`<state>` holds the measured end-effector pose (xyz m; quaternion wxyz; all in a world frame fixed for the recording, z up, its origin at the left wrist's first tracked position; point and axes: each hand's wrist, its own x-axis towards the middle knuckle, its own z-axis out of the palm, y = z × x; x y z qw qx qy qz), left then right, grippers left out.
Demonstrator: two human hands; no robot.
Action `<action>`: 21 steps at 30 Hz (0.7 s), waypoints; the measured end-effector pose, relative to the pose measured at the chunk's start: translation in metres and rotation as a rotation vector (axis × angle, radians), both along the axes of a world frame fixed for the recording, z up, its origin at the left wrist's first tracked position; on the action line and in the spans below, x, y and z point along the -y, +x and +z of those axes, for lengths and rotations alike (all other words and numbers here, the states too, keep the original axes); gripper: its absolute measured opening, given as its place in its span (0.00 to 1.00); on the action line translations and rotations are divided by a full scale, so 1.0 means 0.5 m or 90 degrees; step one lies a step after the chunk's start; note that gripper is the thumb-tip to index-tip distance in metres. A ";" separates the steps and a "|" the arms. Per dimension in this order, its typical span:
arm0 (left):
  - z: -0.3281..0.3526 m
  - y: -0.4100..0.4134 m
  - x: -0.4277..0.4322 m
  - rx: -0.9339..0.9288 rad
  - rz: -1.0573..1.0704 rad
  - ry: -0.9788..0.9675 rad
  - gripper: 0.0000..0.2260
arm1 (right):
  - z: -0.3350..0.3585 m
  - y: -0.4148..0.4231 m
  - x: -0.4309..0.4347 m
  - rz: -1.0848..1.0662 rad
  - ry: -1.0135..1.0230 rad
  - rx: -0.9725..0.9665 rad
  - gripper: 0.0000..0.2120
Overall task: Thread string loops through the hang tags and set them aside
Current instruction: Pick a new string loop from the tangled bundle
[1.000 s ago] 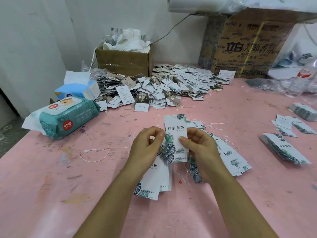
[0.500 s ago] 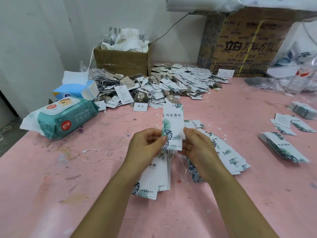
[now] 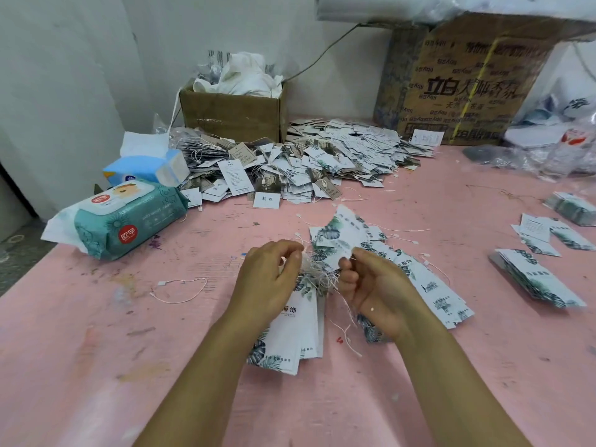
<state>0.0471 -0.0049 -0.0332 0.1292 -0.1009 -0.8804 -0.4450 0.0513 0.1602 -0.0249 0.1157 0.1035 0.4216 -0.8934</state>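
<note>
A stained pink table (image 3: 96, 366) carries a heap of hang tags (image 3: 306, 162) at the back, a small box (image 3: 232, 117), a big box (image 3: 461, 91), a wipes pack (image 3: 125, 221), tissues (image 3: 148, 167) and a loose string loop (image 3: 183, 290).

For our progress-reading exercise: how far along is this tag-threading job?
Done: the heap of strung white card tags at the back of the pink table. In hand: the left hand grips a strung leaf-print tag bundle; the right hand pinches one blurred leaf-print tag. Left: the unstrung-looking leaf-print stacks at right.

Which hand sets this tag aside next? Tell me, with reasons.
Right, probably. The right hand pinches the loose hang tag beside the fanned row of tags; the left hand grips the string bundle.
</note>
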 end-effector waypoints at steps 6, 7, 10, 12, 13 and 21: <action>-0.020 -0.006 0.002 0.088 0.019 -0.168 0.14 | -0.005 -0.007 -0.008 -0.028 -0.027 0.036 0.10; -0.021 -0.006 0.000 0.088 0.011 -0.182 0.14 | -0.006 -0.007 -0.007 -0.029 -0.022 0.036 0.10; -0.016 -0.004 -0.004 0.081 -0.004 -0.177 0.11 | -0.007 -0.008 -0.006 -0.026 -0.015 0.033 0.08; -0.012 -0.002 -0.003 0.063 -0.004 -0.141 0.08 | -0.004 -0.007 -0.005 -0.024 -0.014 0.032 0.07; -0.010 -0.002 -0.002 0.054 -0.003 -0.124 0.07 | -0.002 -0.007 -0.005 -0.021 -0.020 0.033 0.09; -0.004 0.001 -0.004 0.015 -0.003 -0.019 0.07 | 0.000 -0.009 -0.012 -0.042 -0.224 0.030 0.06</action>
